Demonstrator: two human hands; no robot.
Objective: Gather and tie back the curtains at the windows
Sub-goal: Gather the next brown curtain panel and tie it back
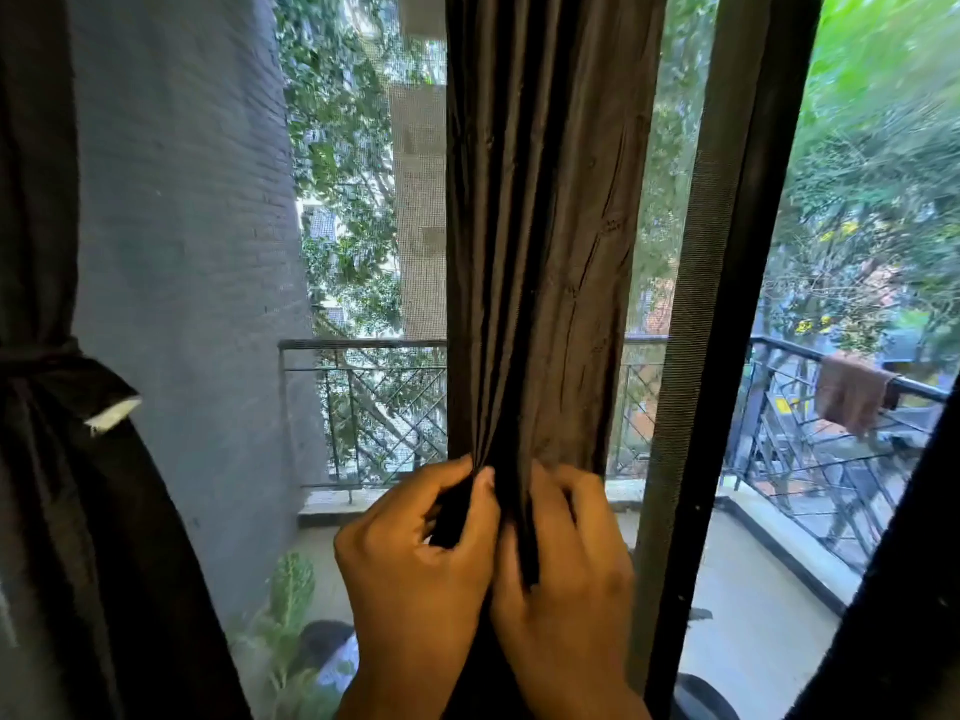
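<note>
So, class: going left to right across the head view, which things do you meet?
Tied curtain → brick wall → gathered curtain held by both hands → dark window frame → brown cloth on the railing.

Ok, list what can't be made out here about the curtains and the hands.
- Middle curtain: top and hem cut off by the frame edges of the head view; no rod visible.
- Tie on it: none visible; the left hand and right hand cover the gathered fabric.
- Left curtain: tied, but its knot's far side is past the left edge.
- Cloth on the railing: blurred, kind unclear.
</note>
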